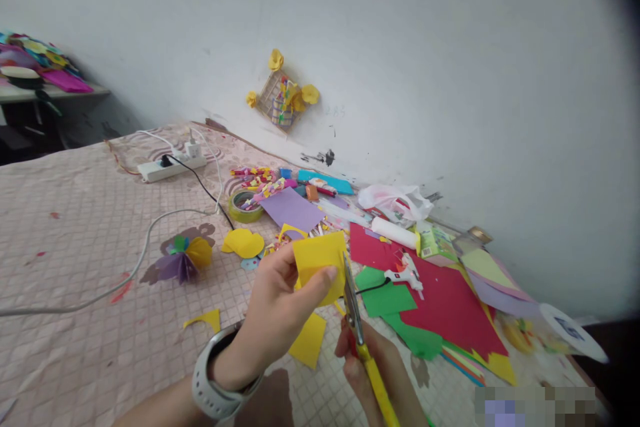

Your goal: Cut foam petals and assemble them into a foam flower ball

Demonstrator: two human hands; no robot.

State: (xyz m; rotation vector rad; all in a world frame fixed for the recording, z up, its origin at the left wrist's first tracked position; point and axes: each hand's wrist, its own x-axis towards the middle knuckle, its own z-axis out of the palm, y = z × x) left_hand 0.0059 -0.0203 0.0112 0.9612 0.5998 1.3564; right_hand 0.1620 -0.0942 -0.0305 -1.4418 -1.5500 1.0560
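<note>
A square-ish piece of yellow paper (318,255) is pinched in my left hand (285,310), thumb in front and fingers behind. My right hand (375,367) grips scissors (354,310) with yellow handles, their blades pointing up at the right edge of that paper. How far the blades are apart is hard to see. Below the hands lies another yellow sheet (307,340), and a curved yellow scrap (204,320) is to the left. Rounded yellow cutouts (243,243) rest just beyond my left hand.
A paper flower (185,257) and a power strip (173,167) with cords are on the left. Behind are a tape roll (246,205) and purple paper (293,209). On the right, a glue gun (406,273) lies on red paper (450,307), beside green sheets (383,293).
</note>
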